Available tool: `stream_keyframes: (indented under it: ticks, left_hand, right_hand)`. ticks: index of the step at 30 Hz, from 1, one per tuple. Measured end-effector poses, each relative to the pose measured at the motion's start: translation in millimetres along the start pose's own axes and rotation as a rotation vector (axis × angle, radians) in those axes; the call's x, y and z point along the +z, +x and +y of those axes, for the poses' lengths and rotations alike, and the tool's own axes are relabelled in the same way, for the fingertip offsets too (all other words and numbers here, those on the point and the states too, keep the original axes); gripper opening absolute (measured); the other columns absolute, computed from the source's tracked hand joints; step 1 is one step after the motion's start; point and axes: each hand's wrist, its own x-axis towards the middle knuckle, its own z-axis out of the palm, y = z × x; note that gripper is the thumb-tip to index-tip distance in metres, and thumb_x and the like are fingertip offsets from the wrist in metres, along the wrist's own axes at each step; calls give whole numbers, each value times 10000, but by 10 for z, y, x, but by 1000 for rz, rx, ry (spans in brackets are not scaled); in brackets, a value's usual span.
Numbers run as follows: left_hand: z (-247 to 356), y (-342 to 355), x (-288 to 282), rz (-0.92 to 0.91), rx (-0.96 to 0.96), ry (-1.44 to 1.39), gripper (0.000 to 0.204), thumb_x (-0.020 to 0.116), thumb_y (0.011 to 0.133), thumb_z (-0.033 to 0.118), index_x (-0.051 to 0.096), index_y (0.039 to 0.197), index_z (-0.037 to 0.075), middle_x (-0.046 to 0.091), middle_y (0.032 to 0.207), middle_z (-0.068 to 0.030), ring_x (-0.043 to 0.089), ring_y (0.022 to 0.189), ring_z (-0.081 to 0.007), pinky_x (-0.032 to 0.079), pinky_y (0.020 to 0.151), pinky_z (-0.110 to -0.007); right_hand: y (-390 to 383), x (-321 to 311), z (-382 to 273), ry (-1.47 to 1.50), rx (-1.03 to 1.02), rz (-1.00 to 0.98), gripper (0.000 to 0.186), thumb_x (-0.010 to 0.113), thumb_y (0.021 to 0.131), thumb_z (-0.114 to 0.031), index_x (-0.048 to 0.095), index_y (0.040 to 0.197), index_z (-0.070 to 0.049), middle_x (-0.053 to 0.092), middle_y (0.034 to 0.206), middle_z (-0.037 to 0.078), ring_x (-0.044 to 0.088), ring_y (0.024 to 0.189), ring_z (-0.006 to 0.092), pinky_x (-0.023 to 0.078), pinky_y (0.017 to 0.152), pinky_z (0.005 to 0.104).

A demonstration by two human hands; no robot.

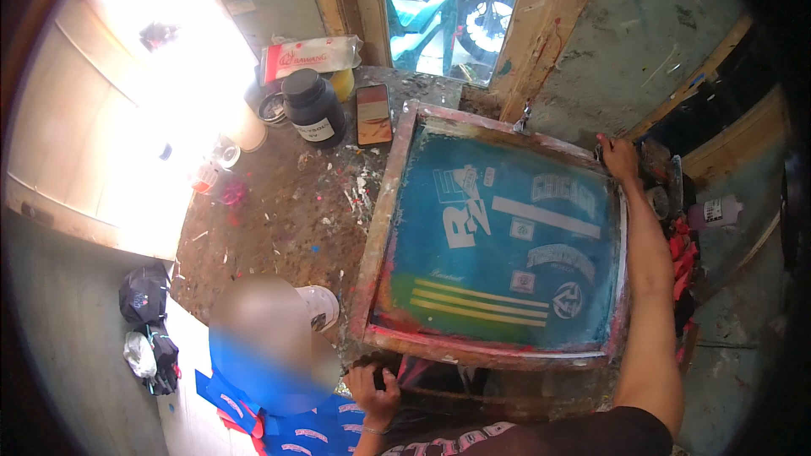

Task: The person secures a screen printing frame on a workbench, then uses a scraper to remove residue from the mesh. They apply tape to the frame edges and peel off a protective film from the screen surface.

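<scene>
While gripping with the right hand (621, 159), at its far right corner, the blue-meshed, wooden-framed screen (494, 247) over the paint-flecked brown tabletop (262, 236), and curling the left hand (373, 390), hold unclear, could skew it through one-sided pull.

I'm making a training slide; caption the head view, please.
Right hand at the far right corner of a blue framed screen, left hand by its near left corner.

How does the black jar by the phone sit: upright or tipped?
Upright: the black jar stands on the paint-spattered table, its cap uppermost, above the pale label.
</scene>
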Motion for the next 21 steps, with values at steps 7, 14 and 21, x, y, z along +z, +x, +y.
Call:
stream_keyframes:
  ticks: [7, 14, 21]
  left_hand:
    - [-104, -75, 59, 24, -30, 4, 141, 651, 807, 156, 628, 885, 41, 580, 852, -154, 560, 831, -368, 406, 787, -465]
    - [-50, -4, -9, 41, 7, 8, 166, 652, 810, 192, 627, 873, 41, 574, 798, -148, 558, 771, -350, 408, 754, -449]
    - [-51, -11, -77, -20, -25, -31, 162, 657, 811, 189, 628, 870, 40, 577, 801, -146, 557, 765, -347, 408, 747, -452]
  right_hand:
    - [135, -182, -10, 41, -4, -197, 570, 554, 1010, -493, 727, 1024, 50, 681, 929, 323, 684, 826, 446, 507, 763, 487]
    - [-29, -144, -354, -53, 21, -63, 498, 500, 1035, -412, 745, 1026, 22, 699, 1012, 287, 674, 932, 471, 513, 819, 521]
    - [-20, 73, -144, -173, 65, -48, 562, 466, 1040, -455, 746, 1020, 33, 694, 1041, 293, 654, 943, 503, 513, 834, 543]
